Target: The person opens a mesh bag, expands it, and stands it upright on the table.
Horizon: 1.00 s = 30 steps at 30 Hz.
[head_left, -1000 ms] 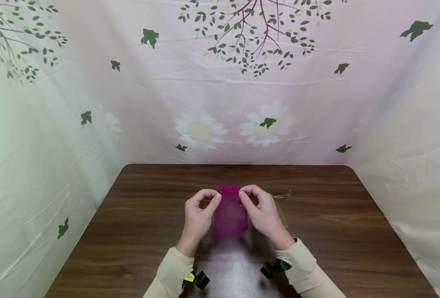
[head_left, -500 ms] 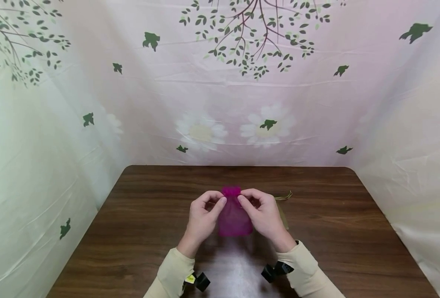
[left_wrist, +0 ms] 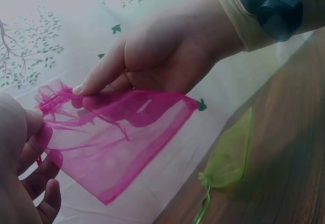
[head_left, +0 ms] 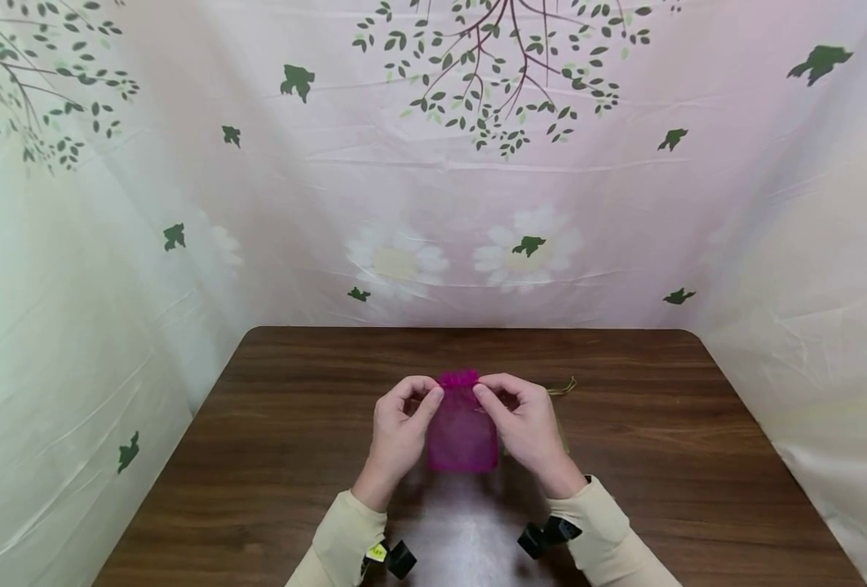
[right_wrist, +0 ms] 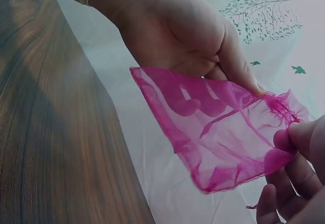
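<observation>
Magenta sheer-fabric drawstring pouch (head_left: 464,444) is hovering above the brown wooden table (head_left: 286,456), the left hand (head_left: 398,424) and right hand (head_left: 527,424) each pinching its gathered neck (head_left: 459,380) between thumb and fingers; it is probably handling light, limp and snag-prone, best gripped there.

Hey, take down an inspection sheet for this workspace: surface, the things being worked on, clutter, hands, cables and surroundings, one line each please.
Surface: brown wood-grain table, glossy reflection at the near middle.
Work things: see-through pink mesh bag, held up, gathered at its neck.
Clutter: green mesh bag with drawstring, lying on the table toward the person's right.
Hands: left hand and right hand each pinch the pink bag near its neck, on opposite sides.
Cables: nothing seen.
Surroundings: pale cloth behind and at both sides, printed with branches, birds and flowers.
</observation>
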Each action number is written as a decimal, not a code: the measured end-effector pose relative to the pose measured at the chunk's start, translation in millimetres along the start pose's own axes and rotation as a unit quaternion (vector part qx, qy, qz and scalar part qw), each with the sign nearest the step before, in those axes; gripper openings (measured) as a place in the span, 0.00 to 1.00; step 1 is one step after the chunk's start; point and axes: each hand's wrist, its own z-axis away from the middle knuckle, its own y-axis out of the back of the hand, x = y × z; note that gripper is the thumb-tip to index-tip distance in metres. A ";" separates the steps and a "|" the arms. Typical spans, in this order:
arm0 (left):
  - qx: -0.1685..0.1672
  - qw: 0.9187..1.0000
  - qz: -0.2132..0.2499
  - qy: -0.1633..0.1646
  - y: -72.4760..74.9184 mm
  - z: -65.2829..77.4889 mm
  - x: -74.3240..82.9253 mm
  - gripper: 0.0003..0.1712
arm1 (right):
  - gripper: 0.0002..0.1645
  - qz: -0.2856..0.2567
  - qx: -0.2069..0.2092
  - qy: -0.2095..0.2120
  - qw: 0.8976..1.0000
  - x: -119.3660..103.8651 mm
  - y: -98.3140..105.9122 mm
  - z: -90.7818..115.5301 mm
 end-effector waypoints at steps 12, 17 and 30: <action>0.020 0.999 0.027 0.021 0.3 -2.6 -3.6 0.05 | 0.04 -0.020 0.022 -0.015 0.999 -0.4 2.4 -4.4; 0.029 0.999 0.038 0.019 1.6 -4.0 -5.3 0.03 | 0.04 -0.031 0.017 -0.029 0.999 -1.7 6.3 -7.2; -0.003 1.000 0.025 -0.008 3.8 1.1 -4.1 0.03 | 0.03 -0.010 0.025 -0.026 0.999 -2.7 1.9 -4.9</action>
